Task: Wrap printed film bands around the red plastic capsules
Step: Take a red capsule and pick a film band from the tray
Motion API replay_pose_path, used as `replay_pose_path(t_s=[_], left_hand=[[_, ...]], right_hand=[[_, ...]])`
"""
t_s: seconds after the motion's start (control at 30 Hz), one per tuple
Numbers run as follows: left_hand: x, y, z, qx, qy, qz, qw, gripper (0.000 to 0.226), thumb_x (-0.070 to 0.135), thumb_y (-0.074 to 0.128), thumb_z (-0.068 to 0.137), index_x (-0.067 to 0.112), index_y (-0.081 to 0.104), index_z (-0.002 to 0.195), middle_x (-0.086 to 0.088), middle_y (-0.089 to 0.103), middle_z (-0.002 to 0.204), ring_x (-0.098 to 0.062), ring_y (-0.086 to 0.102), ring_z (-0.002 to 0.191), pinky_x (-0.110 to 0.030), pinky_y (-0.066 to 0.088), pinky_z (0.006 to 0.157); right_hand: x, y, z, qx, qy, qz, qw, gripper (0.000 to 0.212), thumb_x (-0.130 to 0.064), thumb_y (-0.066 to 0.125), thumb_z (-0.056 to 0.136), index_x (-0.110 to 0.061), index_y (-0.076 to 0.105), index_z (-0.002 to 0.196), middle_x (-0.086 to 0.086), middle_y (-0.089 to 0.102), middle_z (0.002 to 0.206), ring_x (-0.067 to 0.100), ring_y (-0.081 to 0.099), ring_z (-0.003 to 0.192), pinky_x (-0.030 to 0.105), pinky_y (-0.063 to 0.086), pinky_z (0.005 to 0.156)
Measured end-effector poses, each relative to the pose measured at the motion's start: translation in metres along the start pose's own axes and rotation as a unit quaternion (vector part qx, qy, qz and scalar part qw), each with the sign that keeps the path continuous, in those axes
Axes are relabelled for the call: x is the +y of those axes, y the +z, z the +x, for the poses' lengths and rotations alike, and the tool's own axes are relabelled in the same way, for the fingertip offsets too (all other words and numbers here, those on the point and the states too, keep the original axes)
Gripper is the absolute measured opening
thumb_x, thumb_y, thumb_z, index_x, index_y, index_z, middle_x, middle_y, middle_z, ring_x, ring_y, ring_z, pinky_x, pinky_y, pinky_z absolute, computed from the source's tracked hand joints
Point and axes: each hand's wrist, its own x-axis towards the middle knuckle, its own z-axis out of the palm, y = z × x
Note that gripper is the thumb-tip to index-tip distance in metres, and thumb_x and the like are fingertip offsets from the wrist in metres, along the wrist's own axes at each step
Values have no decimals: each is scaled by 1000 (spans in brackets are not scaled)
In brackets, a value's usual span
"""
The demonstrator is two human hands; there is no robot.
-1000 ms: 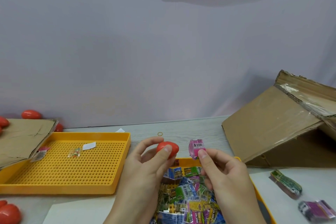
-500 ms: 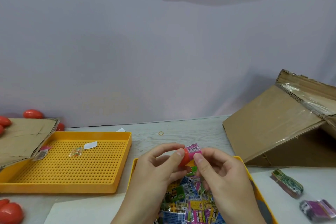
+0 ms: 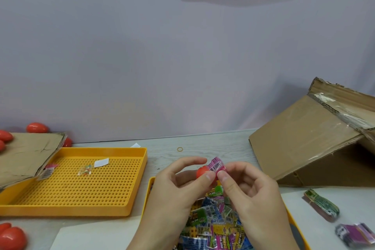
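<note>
Just below the centre of the frame, a red capsule (image 3: 202,172) is held above the near tray, with a pink printed film band (image 3: 216,165) partly over its right end — only the capsule's left part shows. The left hand (image 3: 178,186) pinches the capsule between thumb and curled fingers, while the right hand (image 3: 250,191) pinches the band with thumb and forefinger, the two thumbs nearly touching. Directly beneath them, a yellow tray (image 3: 149,191) at the bottom centre holds a heap of loose printed bands (image 3: 215,221) in green, blue, pink and yellow. To the left lies a second, perforated yellow tray (image 3: 129,193) carrying a few scraps. Further left, a flat cardboard sheet (image 3: 28,154) overlaps that tray's corner, with more red capsules (image 3: 37,127) behind it and others (image 3: 12,237) at the lower left edge. On the right stands a tilted cardboard box (image 3: 310,138) — below it, two bundled stacks of bands (image 3: 321,205) lie on the table. A small rubber band (image 3: 180,149) rests near the wall.
</note>
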Motion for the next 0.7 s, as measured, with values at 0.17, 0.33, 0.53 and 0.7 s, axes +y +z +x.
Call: replay_pose_path(t_s=[0.17,0.33,0.53,0.7], left_hand=[[1,1,-1,20,30,40,999,17,21,78,75,24,76,91,-9,78,89,-21,75,85,-23,59,73],[1,5,-5,20,67,143,987,20,21,81,77,35,74,90,3,76,88,-15,74,84,-29,60,75],[0,6,-5,8,95,185,978,35,8,84,74,36,74,91,7,75,89,-11,73,84,-19,57,70],[-2,5,-5,19,96,212,972,32,10,88,68,29,73,88,7,74,88,-12,73,82,-24,60,70]], right_hand=[[1,-1,-2,-16,-21,-40,999,17,-39,72,66,-34,72,82,0,71,78,21,65,75,28,54,62],[-1,-2,-3,11,-37,-47,998,23,-47,69,64,-33,74,82,3,68,79,25,61,79,30,51,61],[1,-3,1,36,-32,-49,998,16,-41,69,66,-31,77,75,5,69,79,22,65,79,38,56,74],[2,-2,1,32,-28,-51,998,19,-47,68,64,-33,77,74,1,70,76,18,65,75,33,55,68]])
